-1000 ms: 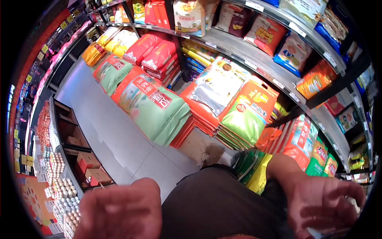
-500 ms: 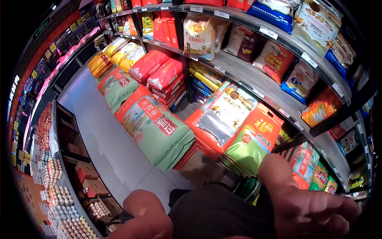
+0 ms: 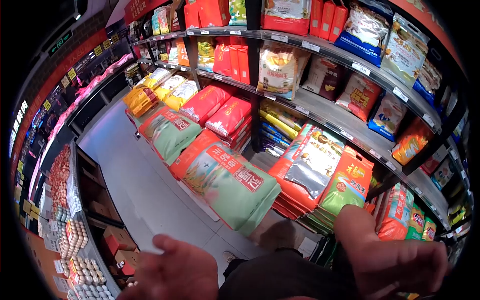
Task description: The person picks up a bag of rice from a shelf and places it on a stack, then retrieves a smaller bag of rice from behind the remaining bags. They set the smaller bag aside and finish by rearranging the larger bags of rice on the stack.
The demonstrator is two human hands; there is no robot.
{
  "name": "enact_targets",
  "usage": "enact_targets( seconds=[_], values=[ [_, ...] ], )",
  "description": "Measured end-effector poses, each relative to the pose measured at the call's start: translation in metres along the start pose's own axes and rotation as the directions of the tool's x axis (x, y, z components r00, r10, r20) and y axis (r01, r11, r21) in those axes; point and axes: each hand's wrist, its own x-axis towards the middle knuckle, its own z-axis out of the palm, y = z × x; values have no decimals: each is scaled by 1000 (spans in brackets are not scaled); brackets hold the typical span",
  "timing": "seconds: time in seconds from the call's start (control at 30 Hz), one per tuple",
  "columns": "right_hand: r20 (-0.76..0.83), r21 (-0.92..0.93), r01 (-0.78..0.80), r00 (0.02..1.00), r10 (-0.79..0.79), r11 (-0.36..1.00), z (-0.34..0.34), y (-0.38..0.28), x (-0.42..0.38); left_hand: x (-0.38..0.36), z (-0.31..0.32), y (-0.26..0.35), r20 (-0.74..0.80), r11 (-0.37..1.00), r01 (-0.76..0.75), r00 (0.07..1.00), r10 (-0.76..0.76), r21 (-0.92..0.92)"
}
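My left hand (image 3: 175,270) is at the lower edge, thumb raised and apart from the slightly blurred fingers, holding nothing visible. At the lower right, my right hand (image 3: 400,262) has loosely bent fingers and nothing seen in it. It is nearest to a green and orange rice bag (image 3: 349,182) lying on a stack just beyond the wrist. Left of that lies a silver and white rice bag (image 3: 315,160) on red ones. A large green and red rice bag (image 3: 227,180) tops a low stack beyond my left hand. Neither hand visibly touches a bag.
Shelves (image 3: 320,107) of bagged goods with price tags curve along the right. Red bags (image 3: 227,117) and yellow bags (image 3: 177,92) are stacked farther back. Egg trays (image 3: 75,240) line a counter at the left, with cardboard boxes (image 3: 117,240) below. Grey tiled floor (image 3: 135,195) runs between.
The view has shifted, so the bags and shelves appear lower and farther right. My left hand has turned and raised its thumb. My right hand stays nearly in place.
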Motion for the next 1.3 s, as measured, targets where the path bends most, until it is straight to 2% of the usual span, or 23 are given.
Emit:
enact_targets(
  seconds=[0.07,0.13,0.17,0.2,0.23,0.27,0.3,0.33,0.4,0.5,0.53,0.6,0.67,0.7,0.73,0.77,1.0,1.07,1.17,1.2,1.23,1.27,1.3],
  values=[
    [130,-393,-103,978,166,914,9,-20,27,-21,-66,-7,54,895,278,947,-315,350],
    [115,-315,-56,989,96,948,45,7,25,-81,-134,-9,-111,652,667,725,-680,361],
    [87,-230,-24,995,45,973,64,23,21,-98,-159,2,-204,403,789,538,-818,464],
    [52,-140,8,999,-1,990,80,40,12,-124,-189,15,-293,192,849,369,-882,492],
    [146,-268,-100,979,143,958,83,69,-13,-170,-232,32,-379,54,841,299,-876,538],
    [141,-261,-105,979,146,959,92,58,-10,-198,-259,57,-453,-71,841,216,-865,537],
    [40,-66,-259,964,262,964,100,33,2,-220,-281,81,-524,-197,827,133,-841,527],
    [-37,144,-377,922,385,915,106,23,5,-240,-303,106,-562,-232,821,126,-818,521],
    [-36,232,-479,866,499,847,108,38,-9,-252,-329,135,-607,-263,815,132,-784,517],
    [54,435,-725,613,788,534,101,59,-30,-248,-346,145,-684,-307,825,126,-718,474],
    [98,486,-777,503,859,400,100,61,-34,-242,-346,138,-689,-316,822,122,-714,474],
    [79,557,-753,467,881,350,95,59,-43,-217,-343,108,-673,-292,834,124,-729,469],
    [-80,359,-429,870,486,829,105,111,-81,-211,-347,74,-605,-201,827,196,-772,525],
    [-107,225,-186,971,214,956,111,142,-103,-205,-346,55,-572,-152,834,220,-790,531],
    [-92,79,76,993,-69,994,115,167,-123,-198,-343,36,-540,-108,840,239,-807,533],
    [-31,-64,336,941,-338,940,115,178,-139,-191,-338,18,-519,-75,842,257,-815,534],
    [18,-191,461,885,-466,867,78,175,-225,-166,-336,-82,-291,2,767,246,-925,641],
    [-269,-337,18,956,-115,941,72,139,-260,-163,-347,-98,-170,48,706,235,-957,706],
    [-345,-434,-218,937,62,874,32,143,-317,-148,-361,-123,-156,-2,680,165,-974,733],
    [-151,-750,-410,870,469,519,4,122,-343,-143,-366,-130,-136,-9,670,138,-981,743],
    [-121,-950,-305,568,814,72,-17,111,-376,-141,-372,-137,-141,-16,671,133,-981,741],
    [-312,-870,-489,444,840,-65,-30,120,-424,-138,-375,-145,-155,-26,675,131,-979,737],
    [-371,-855,-479,292,882,-201,-44,120,-471,-132,-378,-151,-172,-22,682,153,-973,731]
  ],
)
